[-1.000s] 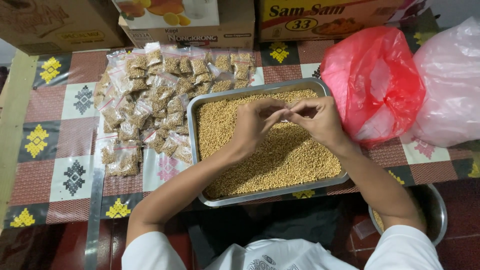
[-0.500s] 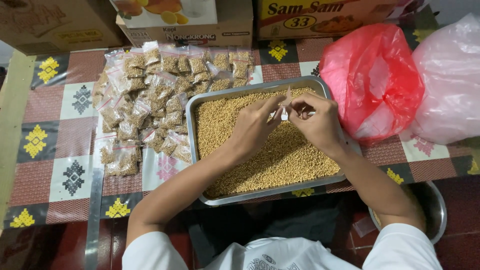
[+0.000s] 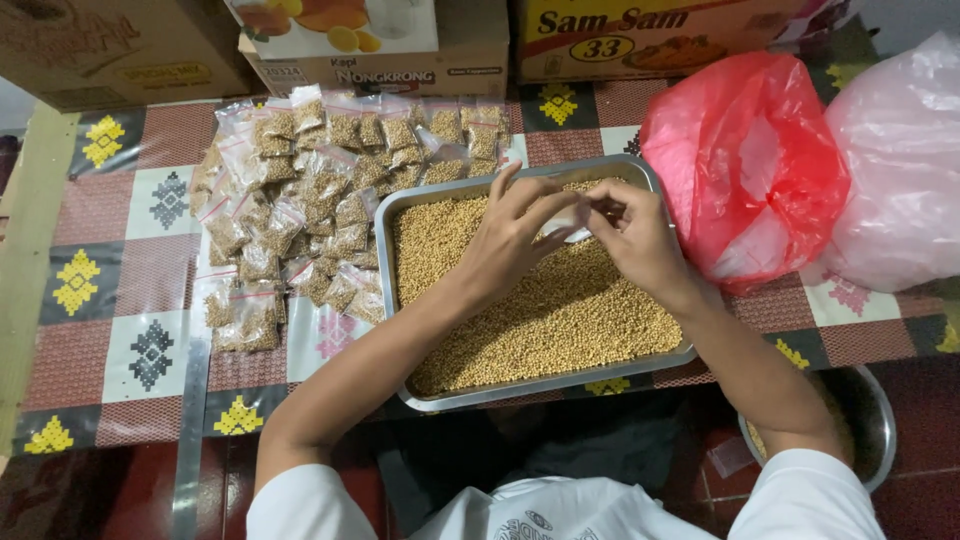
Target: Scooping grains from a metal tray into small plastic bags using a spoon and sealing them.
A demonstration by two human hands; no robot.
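Your hands have lifted slightly above the metal tray [image 3: 640,175] of grains. Your left hand [image 3: 515,235] and right hand [image 3: 635,235] both pinch a small clear bag [image 3: 572,220] between closed fingertips.

A low table [image 3: 90,300] is spread with a patterned cloth of red checked squares alternating with white and black squares that carry yellow and dark diamond motifs. Brown cardboard boxes [image 3: 120,45] stand in a row along its far edge. A pale wooden strip [image 3: 25,260] runs down the table's left side. Below the near edge lies a dark red, glossy floor [image 3: 60,500]. The light is even and soft, throwing faint shadows.
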